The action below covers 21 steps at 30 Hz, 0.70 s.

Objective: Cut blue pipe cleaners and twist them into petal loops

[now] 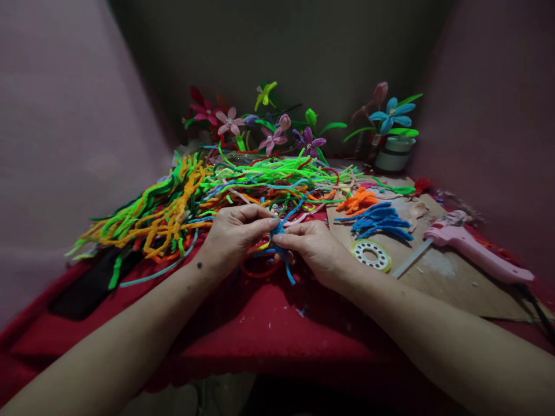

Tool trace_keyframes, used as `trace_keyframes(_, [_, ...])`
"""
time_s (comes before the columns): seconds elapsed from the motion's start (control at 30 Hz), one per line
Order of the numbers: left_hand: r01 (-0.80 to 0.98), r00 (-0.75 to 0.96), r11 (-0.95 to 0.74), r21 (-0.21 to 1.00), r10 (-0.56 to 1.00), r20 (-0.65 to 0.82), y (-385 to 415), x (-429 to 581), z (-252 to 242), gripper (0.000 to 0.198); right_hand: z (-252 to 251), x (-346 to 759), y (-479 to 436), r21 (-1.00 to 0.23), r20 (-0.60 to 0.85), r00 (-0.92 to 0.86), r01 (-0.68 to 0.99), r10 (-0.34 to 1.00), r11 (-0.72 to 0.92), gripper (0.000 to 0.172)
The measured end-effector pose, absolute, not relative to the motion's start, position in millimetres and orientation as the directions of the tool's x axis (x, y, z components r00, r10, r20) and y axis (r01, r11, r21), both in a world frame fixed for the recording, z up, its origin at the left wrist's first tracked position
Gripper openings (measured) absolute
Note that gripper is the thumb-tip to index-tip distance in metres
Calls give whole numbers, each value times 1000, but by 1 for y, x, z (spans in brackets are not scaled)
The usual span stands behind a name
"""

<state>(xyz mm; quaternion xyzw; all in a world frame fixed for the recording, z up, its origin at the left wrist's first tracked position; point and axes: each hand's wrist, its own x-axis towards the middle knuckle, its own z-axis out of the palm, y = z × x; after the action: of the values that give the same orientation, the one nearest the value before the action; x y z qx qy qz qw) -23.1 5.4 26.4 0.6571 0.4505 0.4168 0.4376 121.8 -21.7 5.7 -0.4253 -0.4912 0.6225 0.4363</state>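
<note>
Between my fingertips is a blue pipe cleaner (289,273), bent and bunched where the fingers meet, with one end rising up and another hanging down. My left hand (236,234) pinches it from the left, thumb and forefinger closed. From the right, my right hand (314,248) pinches the same piece lower down. Part of the bunched middle is hidden by the fingers. To the right of my right hand lie a pile of blue folded pipe-cleaner pieces (377,221) and an orange pile (359,200).
Loose coloured pipe cleaners (269,179) heap behind my hands. A pink glue gun (477,245) and a round yellow-rimmed disc (372,256) lie on cardboard (455,294). A dark flat object (82,297) lies at left. Pipe-cleaner flowers (392,115) and a small jar (395,153) stand behind.
</note>
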Motion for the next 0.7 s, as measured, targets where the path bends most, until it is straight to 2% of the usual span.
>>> trace_keyframes(0.1, [225, 238, -195, 955, 961, 140, 6, -24, 27, 20, 5, 123, -20, -977, -128, -239, -136, 963, -163, 25])
trace_keyframes(0.2, [203, 266, -118, 972, 962, 61, 9, -27, 28, 26, 3, 124, -17, -964, -107, -174, -224, 979, -146, 27])
trace_keyframes(0.33, [325, 330, -97, 941, 944, -17, 7, -27, 32, 24, -1, 124, -12, -940, -53, -94, -333, 994, -81, 25])
trace_keyframes(0.4, [407, 328, -129, 904, 945, -12, 4, -24, 34, 22, -3, 125, -11, -938, -45, -98, -339, 994, -76, 22])
trace_keyframes(0.5, [447, 309, -216, 868, 948, 77, 0, -20, 35, 21, -4, 126, -10, -945, -24, -109, -323, 994, -58, 24])
trace_keyframes(0.6, [334, 274, -202, 921, 955, 110, 4, -23, 31, 21, -2, 127, -10, -935, -12, -111, -352, 994, -50, 22])
trace_keyframes(0.7, [47, 255, -27, 999, 967, 14, 11, -27, 25, 22, -1, 127, -10, -918, -5, -72, -394, 997, -34, 15])
